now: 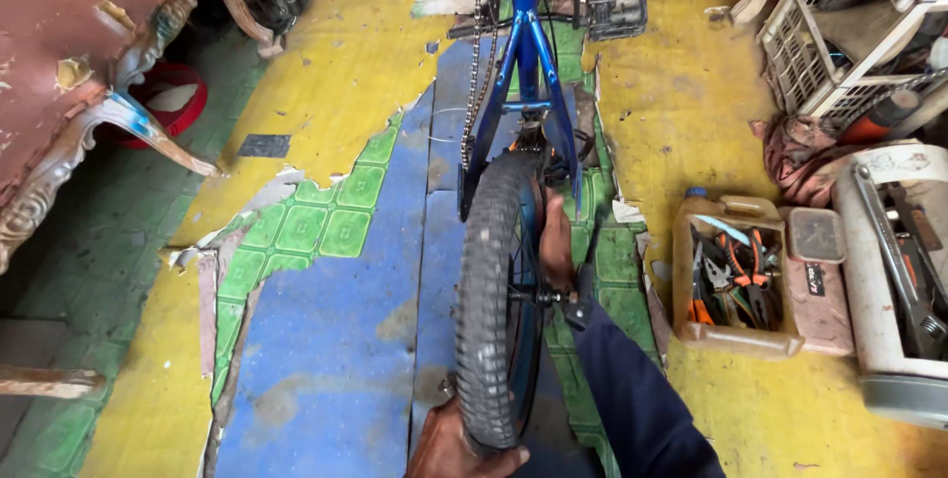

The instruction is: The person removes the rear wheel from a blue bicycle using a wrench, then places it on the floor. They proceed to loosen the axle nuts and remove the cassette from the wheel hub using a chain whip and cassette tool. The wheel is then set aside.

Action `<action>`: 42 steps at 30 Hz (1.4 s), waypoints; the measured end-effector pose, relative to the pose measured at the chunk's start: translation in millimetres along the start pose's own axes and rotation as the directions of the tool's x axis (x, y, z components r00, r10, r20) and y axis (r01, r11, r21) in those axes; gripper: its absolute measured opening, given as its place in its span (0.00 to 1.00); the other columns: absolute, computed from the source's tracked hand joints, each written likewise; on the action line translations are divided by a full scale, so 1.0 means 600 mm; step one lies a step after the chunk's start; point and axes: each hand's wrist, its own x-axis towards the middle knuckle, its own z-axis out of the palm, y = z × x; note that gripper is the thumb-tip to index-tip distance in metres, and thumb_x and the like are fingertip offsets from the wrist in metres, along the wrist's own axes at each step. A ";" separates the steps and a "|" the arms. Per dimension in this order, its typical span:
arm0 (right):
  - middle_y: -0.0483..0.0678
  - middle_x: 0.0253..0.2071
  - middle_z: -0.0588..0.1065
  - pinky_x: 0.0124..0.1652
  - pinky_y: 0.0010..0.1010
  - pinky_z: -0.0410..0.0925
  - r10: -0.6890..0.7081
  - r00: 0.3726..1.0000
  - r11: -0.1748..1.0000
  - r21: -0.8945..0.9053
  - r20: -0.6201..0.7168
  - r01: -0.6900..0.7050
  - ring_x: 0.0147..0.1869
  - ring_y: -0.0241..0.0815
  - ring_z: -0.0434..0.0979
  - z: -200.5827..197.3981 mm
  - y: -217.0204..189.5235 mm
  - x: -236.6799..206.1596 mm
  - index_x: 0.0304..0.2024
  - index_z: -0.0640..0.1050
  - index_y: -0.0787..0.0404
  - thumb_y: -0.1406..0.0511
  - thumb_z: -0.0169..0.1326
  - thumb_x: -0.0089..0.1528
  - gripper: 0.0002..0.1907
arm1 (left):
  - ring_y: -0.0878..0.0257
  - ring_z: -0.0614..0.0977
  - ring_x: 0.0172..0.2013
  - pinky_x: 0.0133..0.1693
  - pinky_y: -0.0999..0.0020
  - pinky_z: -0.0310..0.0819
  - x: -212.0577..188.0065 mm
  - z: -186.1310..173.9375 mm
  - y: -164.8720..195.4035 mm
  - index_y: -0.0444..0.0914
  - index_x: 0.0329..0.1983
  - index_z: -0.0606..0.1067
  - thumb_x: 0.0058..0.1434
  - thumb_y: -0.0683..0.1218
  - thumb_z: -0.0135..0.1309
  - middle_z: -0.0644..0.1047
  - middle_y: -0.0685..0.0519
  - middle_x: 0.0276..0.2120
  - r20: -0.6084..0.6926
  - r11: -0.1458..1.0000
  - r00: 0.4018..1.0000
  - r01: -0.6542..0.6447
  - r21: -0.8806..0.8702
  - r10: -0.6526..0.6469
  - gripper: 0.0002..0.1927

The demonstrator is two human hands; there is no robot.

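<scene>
The left hand (pixel 462 450) is closed over the bottom of the knobbly black rubber bicycle tyre (pixel 491 300), holding it. The right hand (pixel 555 246), in a dark blue sleeve, lies against the wheel just above the axle nut (pixel 558 295); whether it grips anything I can't tell. The wheel sits in the upturned blue metal bicycle frame (pixel 526 53), chain (pixel 477 63) hanging slack. Best to brace the tyre firmly while working at the axle. A cut-open tan plastic jug of pliers (pixel 733 280) stands near, rightward.
</scene>
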 end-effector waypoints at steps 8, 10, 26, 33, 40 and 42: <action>0.58 0.60 0.75 0.61 0.42 0.66 0.356 0.929 0.719 -0.664 0.102 -0.203 0.64 0.54 0.73 -0.094 0.074 -0.153 0.65 0.71 0.62 0.57 0.47 0.66 0.27 | 0.48 0.76 0.59 0.53 0.52 0.75 0.079 0.007 -0.021 0.37 0.72 0.56 0.56 0.58 0.69 0.68 0.46 0.65 0.197 0.894 0.884 0.375 0.247 -0.425 0.50; 0.59 0.59 0.75 0.59 0.44 0.68 0.390 0.912 0.651 -0.740 0.131 -0.172 0.62 0.57 0.74 -0.102 0.073 -0.170 0.64 0.71 0.60 0.58 0.51 0.64 0.27 | 0.48 0.77 0.59 0.55 0.54 0.74 0.092 0.013 -0.008 0.34 0.68 0.63 0.50 0.59 0.72 0.72 0.42 0.62 0.094 0.977 0.989 0.097 0.189 -0.116 0.49; 0.63 0.48 0.77 0.48 0.39 0.70 0.600 0.799 0.386 -0.860 -0.041 -0.335 0.52 0.54 0.77 -0.154 -0.040 -0.118 0.47 0.76 0.68 0.48 0.68 0.55 0.33 | 0.44 0.85 0.40 0.42 0.52 0.79 0.243 0.034 0.090 0.36 0.55 0.71 0.47 0.50 0.68 0.83 0.40 0.37 -0.397 0.993 0.917 0.003 0.116 0.043 0.33; 0.56 0.33 0.82 0.40 0.38 0.71 0.786 0.488 0.399 -0.915 0.379 0.067 0.38 0.45 0.80 -0.209 -0.071 -0.061 0.37 0.80 0.71 0.46 0.69 0.51 0.33 | 0.43 0.85 0.41 0.44 0.51 0.78 0.234 -0.002 0.138 0.38 0.51 0.73 0.47 0.52 0.67 0.84 0.42 0.38 -0.376 0.992 0.926 0.065 0.110 -0.019 0.29; 0.41 0.34 0.78 0.40 0.33 0.69 0.055 0.998 0.883 -0.467 0.013 -0.042 0.38 0.36 0.73 -0.119 -0.063 0.003 0.44 0.81 0.62 0.58 0.65 0.61 0.16 | 0.39 0.84 0.39 0.41 0.46 0.78 0.246 0.034 0.070 0.39 0.51 0.71 0.46 0.50 0.64 0.83 0.41 0.35 -0.435 0.981 0.898 0.015 0.194 0.072 0.29; 0.39 0.38 0.81 0.45 0.32 0.71 0.098 0.995 0.896 -0.433 -0.026 -0.099 0.44 0.34 0.79 -0.083 -0.055 0.015 0.47 0.80 0.60 0.58 0.65 0.62 0.16 | 0.39 0.84 0.38 0.41 0.46 0.77 0.255 0.045 0.055 0.40 0.50 0.71 0.47 0.51 0.64 0.83 0.41 0.33 -0.451 0.978 0.890 0.029 0.208 0.069 0.27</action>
